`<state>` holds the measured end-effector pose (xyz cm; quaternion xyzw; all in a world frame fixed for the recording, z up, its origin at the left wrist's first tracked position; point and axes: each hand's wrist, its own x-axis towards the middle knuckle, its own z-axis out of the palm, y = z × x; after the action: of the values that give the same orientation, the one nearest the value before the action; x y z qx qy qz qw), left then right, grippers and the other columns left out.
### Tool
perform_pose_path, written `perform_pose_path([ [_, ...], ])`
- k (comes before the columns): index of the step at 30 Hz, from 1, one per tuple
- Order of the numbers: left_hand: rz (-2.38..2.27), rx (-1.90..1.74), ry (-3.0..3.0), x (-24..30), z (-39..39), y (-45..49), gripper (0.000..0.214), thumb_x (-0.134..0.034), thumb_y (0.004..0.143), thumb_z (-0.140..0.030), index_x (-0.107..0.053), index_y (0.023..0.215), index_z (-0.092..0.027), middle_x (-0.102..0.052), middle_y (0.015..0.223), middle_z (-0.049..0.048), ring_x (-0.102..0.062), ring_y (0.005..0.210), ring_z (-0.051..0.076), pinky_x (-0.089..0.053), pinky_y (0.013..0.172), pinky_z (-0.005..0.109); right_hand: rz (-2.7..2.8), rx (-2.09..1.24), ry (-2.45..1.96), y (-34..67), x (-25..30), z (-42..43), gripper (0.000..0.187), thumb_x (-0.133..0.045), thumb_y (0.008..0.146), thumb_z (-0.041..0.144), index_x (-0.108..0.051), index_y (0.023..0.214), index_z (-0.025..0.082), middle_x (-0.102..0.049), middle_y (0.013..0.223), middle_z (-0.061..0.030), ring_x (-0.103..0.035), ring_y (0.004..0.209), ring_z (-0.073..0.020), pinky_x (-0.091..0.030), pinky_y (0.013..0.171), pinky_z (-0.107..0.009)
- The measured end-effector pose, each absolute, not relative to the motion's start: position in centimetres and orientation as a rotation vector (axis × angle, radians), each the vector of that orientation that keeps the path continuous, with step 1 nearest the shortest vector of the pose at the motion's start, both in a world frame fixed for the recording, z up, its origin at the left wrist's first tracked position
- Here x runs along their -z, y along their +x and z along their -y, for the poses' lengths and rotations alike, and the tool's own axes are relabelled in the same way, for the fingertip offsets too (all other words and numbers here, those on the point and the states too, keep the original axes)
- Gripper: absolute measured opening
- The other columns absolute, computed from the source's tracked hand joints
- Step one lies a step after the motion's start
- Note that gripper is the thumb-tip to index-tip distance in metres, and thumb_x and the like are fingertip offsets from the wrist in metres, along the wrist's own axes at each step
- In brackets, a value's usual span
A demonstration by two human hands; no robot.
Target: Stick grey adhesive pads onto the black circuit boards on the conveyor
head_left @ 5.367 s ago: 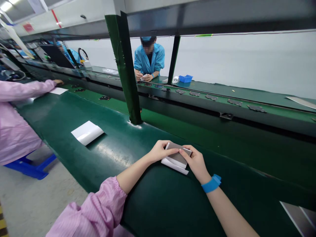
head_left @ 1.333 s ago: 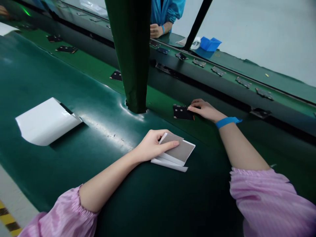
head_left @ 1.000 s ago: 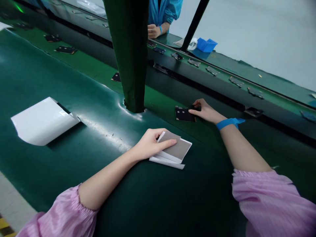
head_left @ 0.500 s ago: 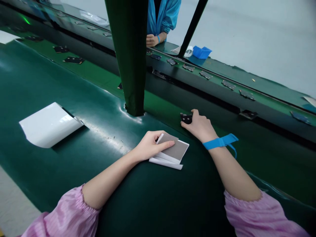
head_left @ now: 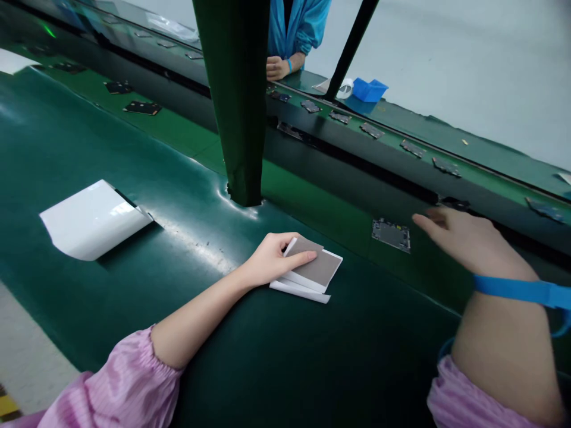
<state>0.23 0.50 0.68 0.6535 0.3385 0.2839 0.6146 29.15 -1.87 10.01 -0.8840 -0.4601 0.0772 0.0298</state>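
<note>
My left hand point(head_left: 272, 259) is closed on a stack of grey sticker sheets point(head_left: 314, 266) with white backing paper, its thumb pressed flat on top. A loose white strip curls out under the front edge. On the green belt to the right, a circuit board point(head_left: 391, 235) lies flat with its component side up. My right hand point(head_left: 468, 235), a blue strap at its wrist, hovers just right of that board without touching it. Its thumb and fingers are apart, somewhat blurred, and nothing shows between them.
A green post point(head_left: 236, 119) rises from the table edge. A curled white sheet point(head_left: 93, 220) lies on the left. Black boards point(head_left: 141, 107) lie on the near belt, several more boards point(head_left: 372, 130) on the far one. Beyond stand a co-worker point(head_left: 297, 30) and a blue bin point(head_left: 370, 90).
My right hand held a dark circuit board by its edge before; now it is off to the right and a board lies free on the belt. My left hand has kept its hold.
</note>
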Motion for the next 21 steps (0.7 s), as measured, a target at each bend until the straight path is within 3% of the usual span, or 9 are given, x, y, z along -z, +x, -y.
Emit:
perform_pose_path([
  [1,-0.78,-0.654,1.504,-0.7,-0.5,0.2,0.026,-0.066,0.079,-0.041,-0.067,0.083,-0.015,-0.07,0.082,0.0038,-0.064,0.075,0.016,-0.045,0.06,0.022,1.542,-0.275,-2.517,27.7,-10.2,2.0,0.033,-0.053,0.083,0.046,-0.066,0.098,0.019,-0.068,0.108,-0.0206,-0.062,0.098,-0.0389,-0.048,0.076,-0.051],
  [3,-0.781,-0.656,1.499,-0.8,-0.4,0.2,0.027,-0.067,0.079,-0.041,-0.067,0.084,-0.015,-0.069,0.081,0.0038,-0.063,0.074,0.016,-0.045,0.06,0.022,1.743,-0.495,-2.129,24.4,-10.1,2.3,0.032,-0.054,0.082,0.05,-0.069,0.09,0.024,-0.071,0.098,-0.0114,-0.064,0.086,-0.0293,-0.049,0.07,-0.042],
  [6,-0.787,-0.669,1.497,-0.8,-0.4,0.2,0.028,-0.067,0.078,-0.041,-0.067,0.083,-0.014,-0.068,0.077,0.003,-0.06,0.069,0.014,-0.043,0.058,0.022,1.93,-0.811,-1.848,20.6,-9.4,2.5,0.03,-0.059,0.079,0.053,-0.071,0.078,0.026,-0.072,0.086,-0.0065,-0.062,0.073,-0.0225,-0.047,0.061,-0.034],
  [14,-0.773,-0.687,1.448,-0.7,-0.5,0.4,0.025,-0.069,0.077,-0.039,-0.067,0.08,-0.014,-0.063,0.071,0.001,-0.054,0.063,0.011,-0.04,0.055,0.021,1.981,-0.936,-1.769,19.4,-8.4,2.3,0.029,-0.058,0.079,0.05,-0.067,0.071,0.024,-0.066,0.073,-0.0046,-0.055,0.063,-0.0175,-0.041,0.054,-0.029],
  [21,-0.782,-0.762,1.267,-0.6,-0.5,0.5,0.027,-0.07,0.076,-0.039,-0.065,0.082,-0.014,-0.064,0.074,0.0014,-0.057,0.066,0.012,-0.042,0.058,0.022,1.909,-0.691,-1.732,18.6,-8.4,2.0,0.034,-0.05,0.085,0.054,-0.062,0.078,0.023,-0.064,0.077,-0.004,-0.053,0.063,-0.0166,-0.041,0.055,-0.029],
])
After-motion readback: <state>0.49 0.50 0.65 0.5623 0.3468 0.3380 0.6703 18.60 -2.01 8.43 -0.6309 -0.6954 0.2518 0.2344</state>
